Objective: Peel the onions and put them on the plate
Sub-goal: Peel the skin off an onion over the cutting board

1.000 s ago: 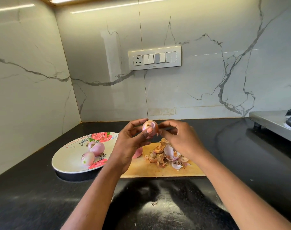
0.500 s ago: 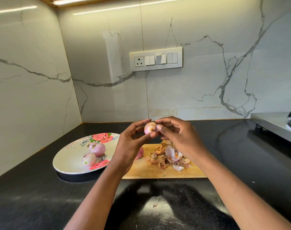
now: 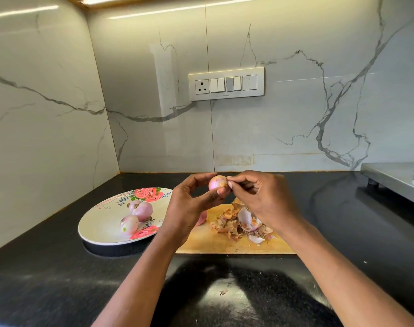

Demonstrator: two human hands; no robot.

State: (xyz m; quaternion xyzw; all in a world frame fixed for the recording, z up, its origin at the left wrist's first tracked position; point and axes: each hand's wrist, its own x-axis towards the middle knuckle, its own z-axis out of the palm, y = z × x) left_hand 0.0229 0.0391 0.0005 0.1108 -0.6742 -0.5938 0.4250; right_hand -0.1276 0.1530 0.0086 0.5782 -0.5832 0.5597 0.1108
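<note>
On the plate (image 3: 99,223) lay two peeled onions (image 3: 142,210), while the left hand (image 3: 189,208) gripped a third onion (image 3: 218,182) and the right hand (image 3: 262,197) pinched its remaining skin.

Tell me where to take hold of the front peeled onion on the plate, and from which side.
Take the front peeled onion across its round middle, fingers on its left and right flanks, coming down from above. It lies on the shallow floral plate, whose low rim does not block a top approach. The second peeled onion sits close behind it, so a grip from the back would likely bump that one.
</note>
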